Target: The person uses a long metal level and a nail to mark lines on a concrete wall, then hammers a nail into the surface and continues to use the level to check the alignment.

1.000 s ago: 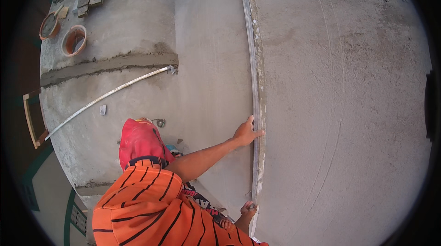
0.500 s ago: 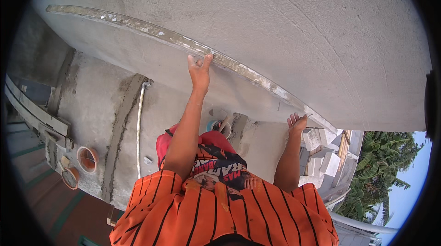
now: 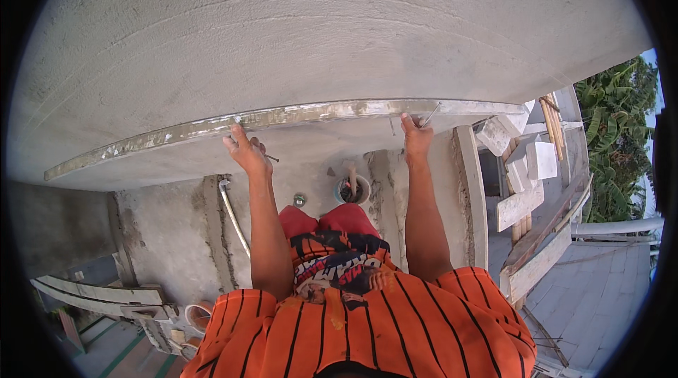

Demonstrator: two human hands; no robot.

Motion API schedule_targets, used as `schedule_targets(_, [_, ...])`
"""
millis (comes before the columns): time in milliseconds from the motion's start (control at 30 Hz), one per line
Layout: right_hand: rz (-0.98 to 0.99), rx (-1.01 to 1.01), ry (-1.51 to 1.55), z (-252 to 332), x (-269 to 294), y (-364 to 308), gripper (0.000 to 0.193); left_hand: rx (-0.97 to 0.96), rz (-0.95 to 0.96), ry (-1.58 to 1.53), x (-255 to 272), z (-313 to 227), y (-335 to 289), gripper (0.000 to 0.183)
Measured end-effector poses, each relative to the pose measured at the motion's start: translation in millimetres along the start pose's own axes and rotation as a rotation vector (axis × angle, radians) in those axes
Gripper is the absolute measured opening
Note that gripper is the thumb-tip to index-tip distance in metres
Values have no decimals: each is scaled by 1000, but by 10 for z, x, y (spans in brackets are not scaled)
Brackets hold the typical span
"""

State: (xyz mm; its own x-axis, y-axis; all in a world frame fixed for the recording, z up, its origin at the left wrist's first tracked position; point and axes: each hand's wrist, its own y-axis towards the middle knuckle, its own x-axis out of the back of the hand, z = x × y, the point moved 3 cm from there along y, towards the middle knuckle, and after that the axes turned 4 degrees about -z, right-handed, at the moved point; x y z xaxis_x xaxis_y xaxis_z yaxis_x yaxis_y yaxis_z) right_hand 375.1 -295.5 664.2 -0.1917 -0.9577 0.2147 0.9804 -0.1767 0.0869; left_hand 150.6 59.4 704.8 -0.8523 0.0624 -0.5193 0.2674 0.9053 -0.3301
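Note:
A long, narrow batten [image 3: 282, 115], pale and smeared with mortar, lies against the grey plastered wall [image 3: 339, 46]; the lens makes it look curved. My left hand [image 3: 247, 152] presses fingertips to its lower edge left of the middle, other fingers curled, and a dark nail [image 3: 272, 158] sticks out beside them. Farther right, my right hand [image 3: 417, 139] is closed with its fingertips at the batten's lower edge. A thin nail [image 3: 431, 112] juts up from those fingers across the batten. Between the hands, another nail [image 3: 393, 126] shows just under the batten.
Below stands a bucket [image 3: 352, 189] with a handled tool in it, near a small round green-topped item [image 3: 299, 199]. A pale pipe [image 3: 234, 217] runs down at left. White blocks [image 3: 541, 160] and boards [image 3: 533, 261] are at right. An orange-brown pot [image 3: 198, 316] sits lower left.
My view has swung, so the batten now lies nearly level instead of slanting down to the right. My left hand is farther left along it; the right hand's spread fingers have closed in.

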Motion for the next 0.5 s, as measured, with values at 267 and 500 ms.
schedule_targets(267, [-14, -8, 84, 492, -90, -239, 38, -160, -300, 62, -155, 405, 96, 62])
schedule_targets(500, [-1, -187, 135, 771, -107, -363, 36, -244, -405, -64, -601, 278, -43, 73])
